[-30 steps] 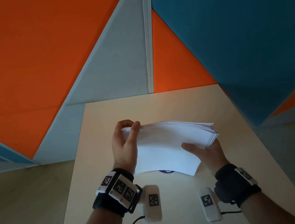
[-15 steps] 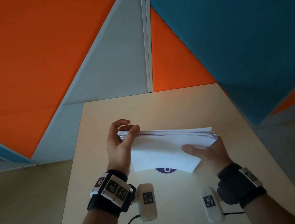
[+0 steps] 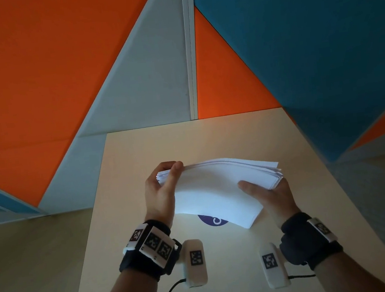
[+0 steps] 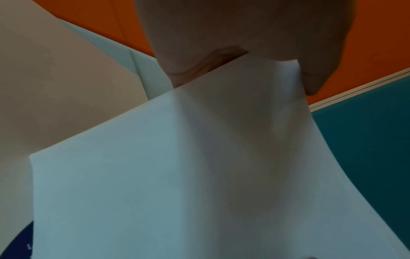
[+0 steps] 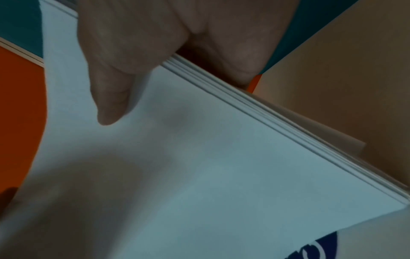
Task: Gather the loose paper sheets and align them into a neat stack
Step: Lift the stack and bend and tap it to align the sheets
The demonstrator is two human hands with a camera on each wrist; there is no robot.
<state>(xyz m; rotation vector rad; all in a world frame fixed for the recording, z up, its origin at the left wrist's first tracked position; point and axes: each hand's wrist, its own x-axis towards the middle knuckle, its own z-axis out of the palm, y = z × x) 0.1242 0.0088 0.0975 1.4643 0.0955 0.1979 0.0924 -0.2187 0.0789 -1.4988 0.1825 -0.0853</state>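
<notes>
A stack of white paper sheets (image 3: 216, 189) is held above the light wooden table (image 3: 138, 147), bowed upward in the middle. My left hand (image 3: 161, 188) grips its left edge, thumb on the near face and fingers curled behind. My right hand (image 3: 270, 192) holds the right edge, thumb flat on the near face, the other fingers hidden behind the sheets. The right edges are slightly fanned. In the left wrist view the paper (image 4: 199, 175) fills the frame under the left hand (image 4: 244, 43). The right wrist view shows the layered sheet edges (image 5: 266, 122) beside the right hand's thumb (image 5: 111, 98).
A dark blue round sticker (image 3: 214, 220) on the table shows below the sheets. Orange, grey and teal wall panels (image 3: 294, 36) stand behind the table's far edge. The floor (image 3: 31, 262) drops away at the left of the table.
The stack tipped flatter half a second ago, then came back up and bowed; both hands keep hold of the same edges, and the right edges look a little more fanned.
</notes>
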